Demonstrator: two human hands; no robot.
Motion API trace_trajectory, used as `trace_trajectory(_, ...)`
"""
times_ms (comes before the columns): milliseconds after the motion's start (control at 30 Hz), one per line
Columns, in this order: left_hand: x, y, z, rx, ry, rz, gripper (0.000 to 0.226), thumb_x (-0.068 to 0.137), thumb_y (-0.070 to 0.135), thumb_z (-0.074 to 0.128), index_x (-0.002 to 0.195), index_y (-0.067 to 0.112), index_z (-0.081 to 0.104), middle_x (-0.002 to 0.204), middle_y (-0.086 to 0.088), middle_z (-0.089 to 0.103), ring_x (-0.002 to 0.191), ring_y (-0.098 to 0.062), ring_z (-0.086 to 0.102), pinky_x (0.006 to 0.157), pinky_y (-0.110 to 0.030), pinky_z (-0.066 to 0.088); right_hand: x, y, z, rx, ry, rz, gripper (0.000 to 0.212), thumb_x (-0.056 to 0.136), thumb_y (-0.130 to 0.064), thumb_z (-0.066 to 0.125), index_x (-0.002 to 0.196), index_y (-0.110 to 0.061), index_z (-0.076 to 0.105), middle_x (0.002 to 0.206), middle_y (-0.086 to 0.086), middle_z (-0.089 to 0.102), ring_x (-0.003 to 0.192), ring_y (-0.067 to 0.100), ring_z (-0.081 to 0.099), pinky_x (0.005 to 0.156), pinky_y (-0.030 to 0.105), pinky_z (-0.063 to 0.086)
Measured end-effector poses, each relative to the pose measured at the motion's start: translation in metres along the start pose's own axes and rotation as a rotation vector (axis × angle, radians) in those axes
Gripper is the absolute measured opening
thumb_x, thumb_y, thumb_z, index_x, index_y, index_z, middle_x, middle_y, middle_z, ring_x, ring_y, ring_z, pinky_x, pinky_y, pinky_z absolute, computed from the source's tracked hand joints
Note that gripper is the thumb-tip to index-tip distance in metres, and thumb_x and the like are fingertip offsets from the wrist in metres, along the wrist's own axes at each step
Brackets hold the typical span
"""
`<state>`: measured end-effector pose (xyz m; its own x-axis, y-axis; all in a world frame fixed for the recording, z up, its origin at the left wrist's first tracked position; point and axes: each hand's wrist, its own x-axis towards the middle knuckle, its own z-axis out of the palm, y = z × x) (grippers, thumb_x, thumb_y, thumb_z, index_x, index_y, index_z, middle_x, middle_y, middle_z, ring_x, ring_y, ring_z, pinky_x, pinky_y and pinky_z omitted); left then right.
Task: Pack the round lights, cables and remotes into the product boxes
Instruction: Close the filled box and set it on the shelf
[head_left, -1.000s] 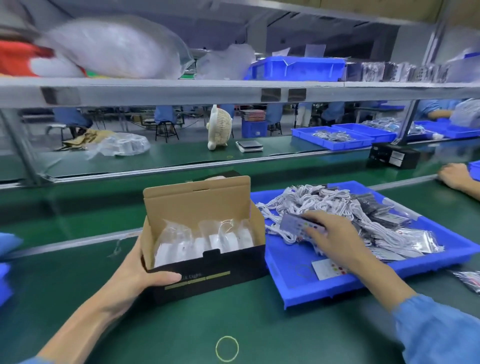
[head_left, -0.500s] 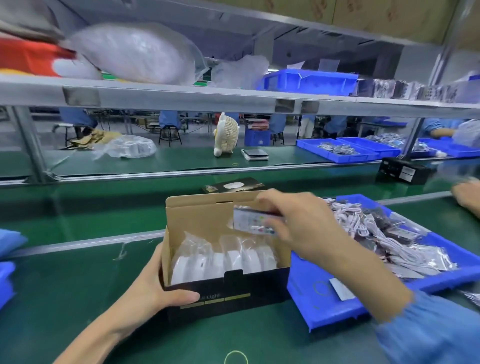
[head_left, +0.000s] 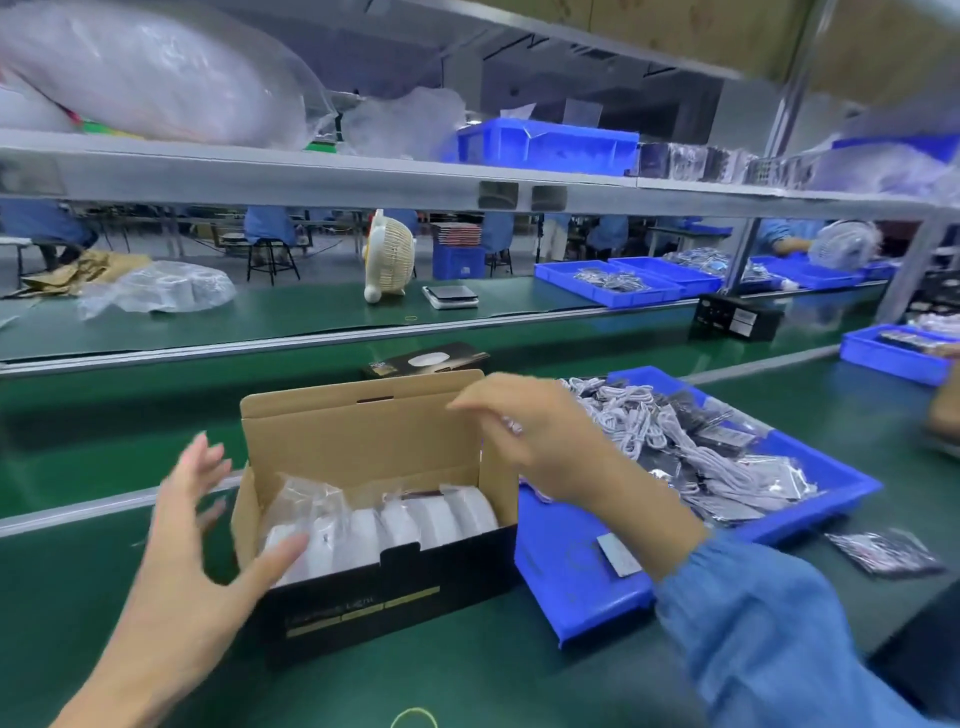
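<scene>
An open product box (head_left: 374, 587), black outside and brown inside, stands on the green belt with its lid flap up. Several bagged round white lights (head_left: 415, 519) stand in a row inside it. My left hand (head_left: 192, 545) hovers at the box's left end with fingers spread, the thumb by the front corner, holding nothing. My right hand (head_left: 540, 441) hangs over the box's right end, fingers loose, nothing visible in it. The blue tray (head_left: 571, 597) to the right holds white cables (head_left: 639, 415) and bagged remotes (head_left: 727, 441).
One bagged remote (head_left: 883, 551) lies on the belt right of the tray. A closed black box (head_left: 426, 358) sits behind the open one. Another person's hand (head_left: 943, 410) and a second blue tray (head_left: 893, 353) are at far right. A metal shelf (head_left: 311, 176) runs overhead.
My right hand carried a remote from the tray to the box and now shows nothing in it. My left hand let go of the box's left end and opened.
</scene>
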<state>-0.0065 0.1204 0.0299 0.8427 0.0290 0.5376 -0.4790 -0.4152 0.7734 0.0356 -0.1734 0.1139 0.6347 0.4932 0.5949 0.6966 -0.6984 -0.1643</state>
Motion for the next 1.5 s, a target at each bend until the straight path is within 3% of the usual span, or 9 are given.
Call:
trace_trajectory(67, 0.007, 0.016, -0.003, 0.254, 0.243, 0.37, 0.066, 0.077, 0.047, 0.068, 0.138, 0.026, 0.048, 0.132, 0.007, 0.05, 0.124, -0.003, 0.047, 0.104, -0.021, 0.039, -0.027, 0.037, -0.032, 0.042, 0.257, 0.226, 0.022, 0.092, 0.001, 0.058, 0.103, -0.011, 0.072, 0.092, -0.003, 0.069, 0.081, 0.012, 0.064, 0.078, 0.029, 0.053)
trace_trajectory(167, 0.01, 0.037, 0.013, 0.563, 0.107, 0.659, 0.03, 0.088, 0.038, 0.059, 0.104, 0.014, 0.066, 0.108, 0.0, 0.06, 0.096, -0.016, 0.06, 0.081, -0.026, 0.047, -0.062, 0.087, -0.039, -0.313, -0.434, 0.57, 0.026, 0.091, -0.025, 0.063, 0.116, -0.023, 0.067, 0.105, -0.005, 0.067, 0.095, 0.016, 0.062, 0.089, 0.035, 0.049)
trace_trajectory(433, -0.01, 0.039, 0.046, 1.176, -0.267, 0.412, 0.068, 0.064, 0.063, 0.067, 0.098, 0.005, 0.075, 0.083, -0.019, 0.065, 0.071, -0.041, 0.065, 0.055, -0.047, 0.056, -0.065, 0.09, 0.015, -0.901, -0.547, 0.291, 0.028, 0.092, -0.013, 0.046, 0.12, -0.016, 0.048, 0.107, 0.003, 0.065, 0.103, 0.026, 0.062, 0.068, 0.033, 0.044)
trace_trajectory(600, -0.015, 0.038, 0.058, 1.129, -0.282, 0.35, 0.086, 0.026, 0.048, 0.097, 0.094, 0.001, 0.077, 0.088, -0.026, 0.069, 0.076, -0.046, 0.069, 0.059, -0.056, 0.057, -0.038, 0.054, -0.05, -0.176, 0.105, 0.585, 0.03, 0.089, -0.019, 0.067, 0.114, -0.035, 0.064, 0.094, -0.007, 0.073, 0.086, 0.013, 0.066, 0.066, 0.02, 0.047)
trace_trajectory(733, -0.014, 0.035, 0.062, 1.128, -0.267, 0.378, 0.089, 0.02, 0.047, 0.098, 0.093, -0.001, 0.077, 0.087, -0.023, 0.069, 0.081, -0.044, 0.07, 0.064, -0.058, 0.057, -0.008, -0.026, -0.038, 0.523, 0.219, 0.222, 0.038, 0.08, -0.016, 0.074, 0.11, -0.038, 0.062, 0.092, -0.012, 0.071, 0.085, 0.009, 0.068, 0.07, 0.015, 0.053)
trace_trajectory(1167, -0.018, 0.028, 0.067, 1.096, -0.178, 0.352, 0.063, 0.03, 0.031, 0.098, 0.083, 0.002, 0.078, 0.095, -0.031, 0.07, 0.086, -0.051, 0.069, 0.06, -0.058, 0.057, 0.029, -0.042, 0.065, -0.235, -0.352, -0.178, 0.019, 0.091, -0.018, 0.058, 0.105, -0.013, 0.07, 0.108, 0.004, 0.061, 0.101, 0.027, 0.057, 0.079, 0.038, 0.05)
trace_trajectory(1267, -0.019, 0.039, 0.067, 1.151, -0.123, 0.357, 0.03, 0.065, 0.025, 0.061, 0.079, 0.006, 0.078, 0.091, -0.031, 0.07, 0.073, -0.049, 0.069, 0.045, -0.046, 0.054, 0.016, 0.011, 0.022, -0.124, 0.045, 0.179, 0.017, 0.092, -0.015, 0.056, 0.104, -0.016, 0.069, 0.099, 0.001, 0.065, 0.093, 0.023, 0.061, 0.077, 0.036, 0.05)
trace_trajectory(1367, -0.021, 0.043, 0.069, 1.138, -0.135, 0.284, 0.054, 0.028, 0.021, 0.093, 0.077, 0.004, 0.077, 0.081, -0.027, 0.069, 0.065, -0.046, 0.068, 0.034, -0.035, 0.045, -0.028, 0.073, -0.008, -0.386, -0.445, 0.583, 0.037, 0.089, -0.022, 0.055, 0.126, -0.025, 0.058, 0.121, -0.001, 0.063, 0.111, 0.021, 0.058, 0.089, 0.032, 0.048)
trace_trajectory(1500, -0.016, 0.042, 0.068, 1.123, -0.134, 0.321, 0.066, 0.01, 0.015, 0.096, 0.071, 0.002, 0.075, 0.078, -0.024, 0.07, 0.068, -0.043, 0.07, 0.033, -0.034, 0.047, -0.062, 0.095, 0.005, -0.717, -0.645, 0.426, 0.038, 0.095, -0.032, 0.05, 0.133, -0.036, 0.051, 0.124, -0.009, 0.055, 0.116, 0.016, 0.055, 0.089, 0.028, 0.04)
